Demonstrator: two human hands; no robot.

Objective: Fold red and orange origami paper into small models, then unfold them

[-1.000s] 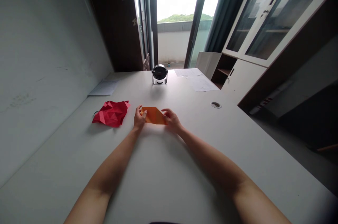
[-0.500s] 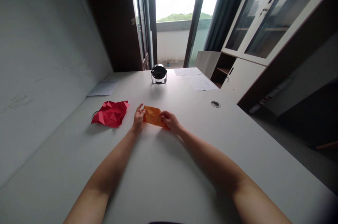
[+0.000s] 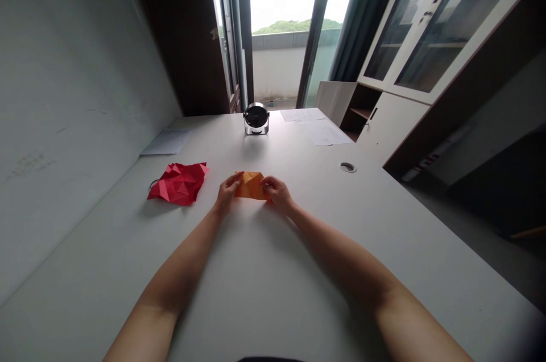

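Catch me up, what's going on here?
A person holds a folded piece of orange paper above a white desk, the left hand gripping one end and the right hand the other. A creased red sheet lies off to the left, held by neither hand. A round black device stands farther back.

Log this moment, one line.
left hand: holds orange paper | right hand: holds its right end | red paper: creased, on table

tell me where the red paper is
In the head view, the creased red paper lies on the white table, left of the person's left hand.
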